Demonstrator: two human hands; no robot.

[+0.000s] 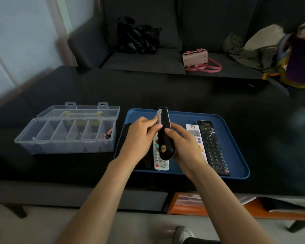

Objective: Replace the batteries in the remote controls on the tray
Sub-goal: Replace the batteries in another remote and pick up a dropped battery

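At the centre of the frame we hold a black remote control (pixel 164 136) above the blue tray (pixel 236 166), its back side up. Our right hand (pixel 187 147) grips its lower end with curled fingers; our left hand (pixel 139 138) pinches its upper left edge (thumb and fingertips closed on it). On the tray lie a white remote (pixel 160 161) below the held unit, and a second white remote (pixel 197 138) and a long black remote (pixel 213 147) at the right. At the left of the frame stands an open clear compartment box (pixel 65 136); its rightmost compartment contains batteries (pixel 108 133).
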